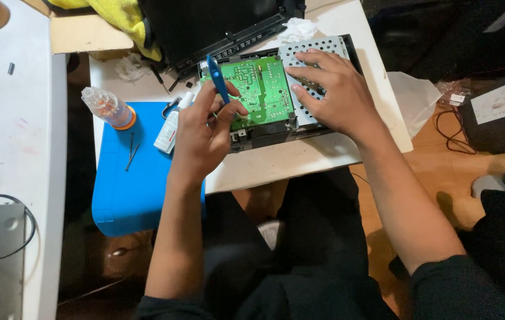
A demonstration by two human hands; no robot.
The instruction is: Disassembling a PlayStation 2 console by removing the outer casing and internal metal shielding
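A green circuit board (pixel 259 89) is seen lying solder-side up in an opened black device chassis (pixel 276 131), just beside a perforated grey metal shield (pixel 311 50) on its right. The chassis is set on a white table (pixel 300 159), near the edge closest to the person.

To the left of the chassis, a blue mat (pixel 128 189) is spread over the table's corner and hangs past its edge. On the mat, a small clear bottle with an orange cap (pixel 108 108) is laid on its side, a white tube (pixel 168 129) rests near the board, and 2 thin dark screws or bits (pixel 131 152) are seen. Crumpled white tissues (pixel 297 28) lie by the chassis's far side. A black panel (pixel 217 26) and a yellow cloth (pixel 116 12) are found at the table's far end. A second white surface (pixel 9 136) stands at the left, and a wooden floor (pixel 442 172) is visible at the right.

The left hand (pixel 205 133) is curled closed around a blue pry tool (pixel 218 78), whose tip is held over the board's left part. The right hand (pixel 329 89) is laid open, fingers spread, pressed flat on the metal shield and touching the board's right edge.
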